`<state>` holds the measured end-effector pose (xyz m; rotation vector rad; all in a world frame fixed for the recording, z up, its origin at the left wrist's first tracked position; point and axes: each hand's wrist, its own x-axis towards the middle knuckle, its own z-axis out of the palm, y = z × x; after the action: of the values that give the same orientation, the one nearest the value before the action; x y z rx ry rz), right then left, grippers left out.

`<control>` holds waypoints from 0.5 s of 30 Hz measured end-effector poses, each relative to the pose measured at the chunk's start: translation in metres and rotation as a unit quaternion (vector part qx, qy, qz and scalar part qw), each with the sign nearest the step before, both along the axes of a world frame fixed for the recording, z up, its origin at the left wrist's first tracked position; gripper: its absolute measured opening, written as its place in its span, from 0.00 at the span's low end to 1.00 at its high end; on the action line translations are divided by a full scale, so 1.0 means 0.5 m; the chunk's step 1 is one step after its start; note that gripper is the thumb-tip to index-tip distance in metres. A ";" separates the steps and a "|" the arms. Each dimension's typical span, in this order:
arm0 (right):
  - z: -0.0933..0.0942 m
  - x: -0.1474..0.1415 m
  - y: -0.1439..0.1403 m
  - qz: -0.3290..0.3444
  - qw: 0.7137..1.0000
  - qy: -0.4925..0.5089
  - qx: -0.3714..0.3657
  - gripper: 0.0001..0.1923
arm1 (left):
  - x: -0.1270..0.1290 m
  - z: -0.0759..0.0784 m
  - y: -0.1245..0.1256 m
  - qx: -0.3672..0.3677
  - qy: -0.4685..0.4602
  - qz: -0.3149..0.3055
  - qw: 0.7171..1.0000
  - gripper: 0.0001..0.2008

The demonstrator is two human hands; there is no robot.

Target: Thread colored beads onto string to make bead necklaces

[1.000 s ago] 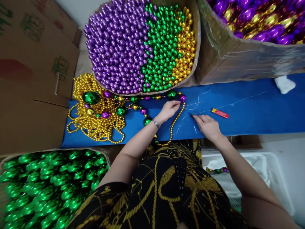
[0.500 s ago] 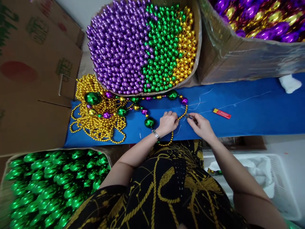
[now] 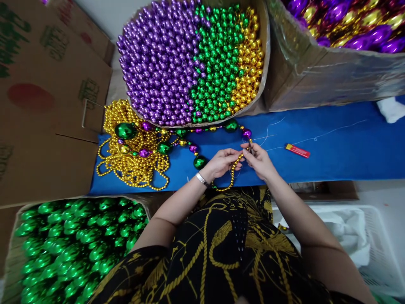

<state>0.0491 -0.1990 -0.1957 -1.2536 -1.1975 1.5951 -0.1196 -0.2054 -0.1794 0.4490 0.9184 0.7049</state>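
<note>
Both the left hand (image 3: 223,162) and right hand (image 3: 261,160) pinched 1 gold bead strand (image 3: 232,175) below a box (image 3: 262,84) containing purple, green and gold beads (image 3: 193,63).

Bare blue table (image 3: 341,158) right of the red lighter (image 3: 297,150); bead boxes (image 3: 332,80) wall the back.
</note>
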 end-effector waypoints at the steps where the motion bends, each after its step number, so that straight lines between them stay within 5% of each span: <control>1: 0.001 0.001 0.000 -0.004 1.000 0.003 -0.003 0.25 | -0.001 -0.001 0.000 -0.004 -0.002 0.003 1.000 0.15; 5: 0.004 -0.001 0.004 -0.017 1.000 0.001 -0.003 0.25 | 0.001 -0.008 -0.002 0.003 -0.002 0.029 1.000 0.19; 15: 0.018 -0.021 0.006 -0.065 0.991 0.085 -0.085 0.28 | 0.005 -0.008 -0.018 0.192 0.029 0.060 0.979 0.19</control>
<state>0.0388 -0.1959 -0.1867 -1.2467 -0.8728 1.6975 -0.1169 -0.2144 -0.1834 0.7644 0.8707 0.9907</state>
